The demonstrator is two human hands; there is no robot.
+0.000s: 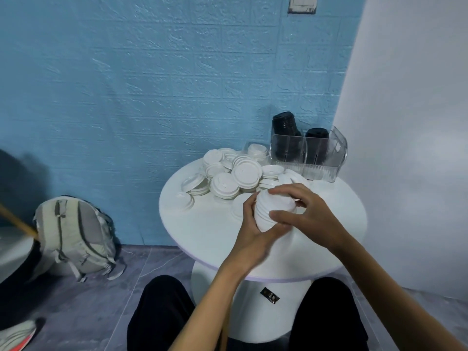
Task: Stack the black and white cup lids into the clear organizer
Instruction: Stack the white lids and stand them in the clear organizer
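At the bottom I see my dark-trousered knees against the round white table (202, 236), grey floor beneath, a backpack (73, 234) lower left by the blue wall. At centre, my left hand (253, 231) and right hand (307, 215) both grip a stack of white lids (268, 210). Beyond lie loose white lids (235, 171); the clear organizer (310, 154), upper right, holds black lids (285, 125).

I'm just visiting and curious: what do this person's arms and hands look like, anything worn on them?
Both forearms are bare: no sleeves show, and no gloves, watch or rings are visible on the left hand or right hand. Black trousers cover the legs below.
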